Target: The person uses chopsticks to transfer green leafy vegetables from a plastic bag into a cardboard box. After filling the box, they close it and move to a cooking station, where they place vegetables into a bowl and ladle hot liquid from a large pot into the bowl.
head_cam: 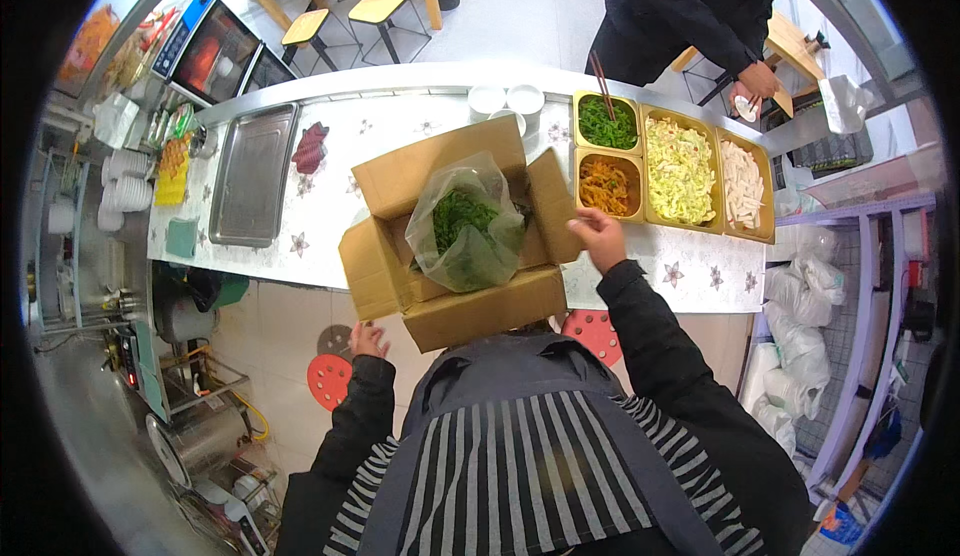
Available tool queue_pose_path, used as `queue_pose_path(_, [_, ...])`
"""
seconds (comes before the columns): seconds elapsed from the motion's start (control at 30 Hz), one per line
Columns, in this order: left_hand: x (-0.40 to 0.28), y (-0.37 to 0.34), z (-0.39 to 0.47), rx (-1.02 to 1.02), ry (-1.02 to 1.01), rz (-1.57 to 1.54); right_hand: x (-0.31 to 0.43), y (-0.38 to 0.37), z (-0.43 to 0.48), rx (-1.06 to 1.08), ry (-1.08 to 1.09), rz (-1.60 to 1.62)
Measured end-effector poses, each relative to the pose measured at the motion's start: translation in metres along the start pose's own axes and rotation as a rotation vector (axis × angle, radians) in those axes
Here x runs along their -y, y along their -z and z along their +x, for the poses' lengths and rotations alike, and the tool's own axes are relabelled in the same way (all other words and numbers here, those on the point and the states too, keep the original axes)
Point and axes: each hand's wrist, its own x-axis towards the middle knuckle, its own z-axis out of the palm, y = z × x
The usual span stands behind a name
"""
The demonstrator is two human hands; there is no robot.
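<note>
An open cardboard box (484, 314) stands in front of me at the near edge of the counter, its flaps spread outward. Inside it sits a clear plastic bag (491, 252) of leafy greens (461, 218), its mouth loosely open. My right hand (602, 241) is at the outer edge of the right flap (553, 207), fingertips against it; whether they pinch the cardboard is unclear. Just below the lower corner of the left flap (369, 267), my left hand (370, 340) has its fingers apart and holds nothing visible.
Gold food pans (645, 181) hold greens with chopsticks, orange shreds, chopped cabbage and pale strips. White bowls (487, 99) stand behind the box. A metal tray (255, 173) and maroon item (310, 148) lie left. Red stools (330, 382) are below. Another person (675, 19) stands across the counter.
</note>
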Motion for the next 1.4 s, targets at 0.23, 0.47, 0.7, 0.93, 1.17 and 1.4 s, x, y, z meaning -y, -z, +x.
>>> queue_pose_path(0.23, [-0.016, -0.046, -0.026, 0.398, -0.692, 0.5, 0.007, -0.076, -0.001, 0.483, 0.321, -0.913])
queue_pose_path(0.47, [-0.083, -0.114, -0.042, 0.998, -0.895, 1.907, 0.045, -0.041, -0.006, 0.816, 0.696, -1.482])
queue_pose_path(0.7, [-0.089, -0.101, -0.018, 1.178, -1.15, 1.826, 0.017, -0.016, -0.031, 0.748, 0.681, -1.347])
queue_pose_path(0.93, [-0.086, -0.081, 0.015, 1.154, -1.176, 1.405, 0.001, 0.006, -0.003, 0.613, 0.348, -0.858])
queue_pose_path(1.17, [-0.02, -0.095, 0.018, 0.29, -0.656, 0.728, -0.023, -0.005, -0.016, 0.437, 0.354, -0.763])
queue_pose_path(1.4, [-0.045, -0.11, 0.092, 0.601, -0.402, 0.795, -0.066, -0.065, -0.022, -0.111, -0.011, -0.392])
